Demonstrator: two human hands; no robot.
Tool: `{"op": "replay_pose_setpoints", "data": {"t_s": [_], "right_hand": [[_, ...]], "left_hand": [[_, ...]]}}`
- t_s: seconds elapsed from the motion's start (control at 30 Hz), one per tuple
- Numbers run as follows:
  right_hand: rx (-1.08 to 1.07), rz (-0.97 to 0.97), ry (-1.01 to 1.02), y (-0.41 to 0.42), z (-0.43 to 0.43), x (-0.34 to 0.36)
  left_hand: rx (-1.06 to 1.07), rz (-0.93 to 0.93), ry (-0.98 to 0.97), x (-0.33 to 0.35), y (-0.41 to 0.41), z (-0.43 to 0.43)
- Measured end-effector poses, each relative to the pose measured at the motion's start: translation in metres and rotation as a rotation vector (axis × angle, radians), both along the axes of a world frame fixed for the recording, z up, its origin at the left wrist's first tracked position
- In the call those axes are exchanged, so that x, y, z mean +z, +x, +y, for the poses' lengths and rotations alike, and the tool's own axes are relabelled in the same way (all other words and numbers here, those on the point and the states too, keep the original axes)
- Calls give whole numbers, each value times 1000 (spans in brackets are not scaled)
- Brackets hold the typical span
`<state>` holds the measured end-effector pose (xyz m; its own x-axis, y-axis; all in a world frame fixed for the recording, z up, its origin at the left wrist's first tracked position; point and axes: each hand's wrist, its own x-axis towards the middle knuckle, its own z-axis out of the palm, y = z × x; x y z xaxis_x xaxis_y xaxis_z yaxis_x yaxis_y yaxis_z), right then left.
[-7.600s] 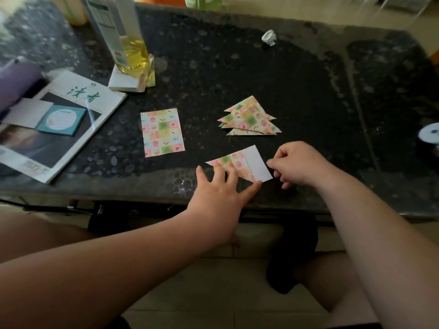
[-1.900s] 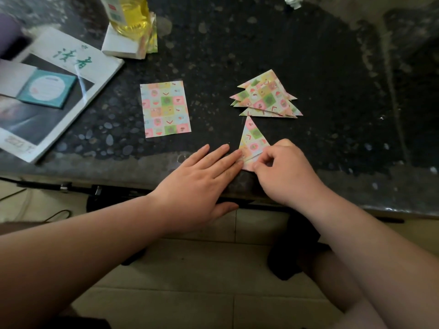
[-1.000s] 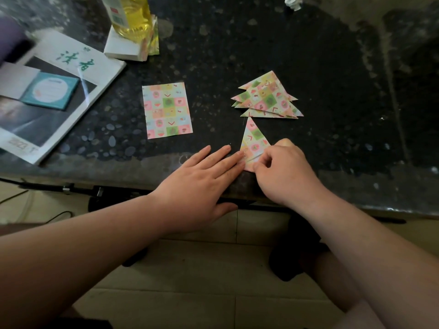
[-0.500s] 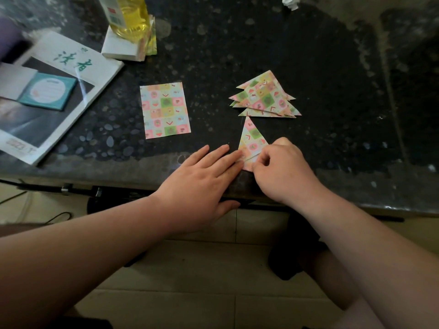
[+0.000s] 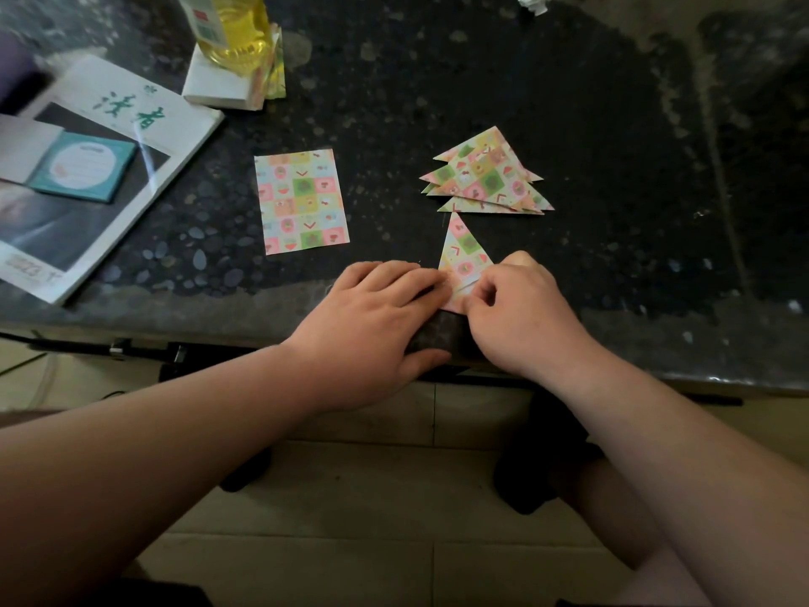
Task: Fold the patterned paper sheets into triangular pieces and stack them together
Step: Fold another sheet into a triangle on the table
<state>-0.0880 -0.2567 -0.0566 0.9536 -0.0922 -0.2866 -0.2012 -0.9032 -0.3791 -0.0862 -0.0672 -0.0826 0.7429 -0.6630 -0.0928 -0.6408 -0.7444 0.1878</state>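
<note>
A patterned paper piece (image 5: 465,251), folded to a narrow triangle, lies near the table's front edge with its tip pointing away from me. My left hand (image 5: 376,317) presses its fingertips on the piece's lower left corner, thumb hanging below the table edge. My right hand (image 5: 521,313) pinches the piece's lower right edge with thumb and curled fingers. A stack of folded triangles (image 5: 486,177) sits just beyond the piece. One flat patterned sheet (image 5: 302,201) lies to the left.
A magazine (image 5: 109,168) with a teal notepad (image 5: 87,170) on it lies at the left of the dark stone table (image 5: 613,168). A bottle of yellow liquid (image 5: 236,32) stands on a white box at the back. A crumpled white scrap (image 5: 534,1) lies at the far edge.
The sheet went from half-folded with its white back showing to a narrow triangle. In the last second my left fingers have bent inward at the piece's corner; my right hand keeps its pinch.
</note>
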Motion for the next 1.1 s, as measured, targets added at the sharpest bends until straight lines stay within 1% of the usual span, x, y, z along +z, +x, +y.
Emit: {"op": "replay_pose_setpoints", "data": {"t_s": [0.3,0.5,0.93,1.1], "right_hand": [[11,9,4,1,-2,0],[4,3,-6,1,-2,-2],[-5,-31,-5,0,-1,-4],[-4,-17,-5,0,0,-2]], "left_hand": [[-16,197,-27,4,42,-4],[-28,247,19,8,54,-6],[-16,287,1,10,57,-7],[-7,294,3,12,57,-8]]}}
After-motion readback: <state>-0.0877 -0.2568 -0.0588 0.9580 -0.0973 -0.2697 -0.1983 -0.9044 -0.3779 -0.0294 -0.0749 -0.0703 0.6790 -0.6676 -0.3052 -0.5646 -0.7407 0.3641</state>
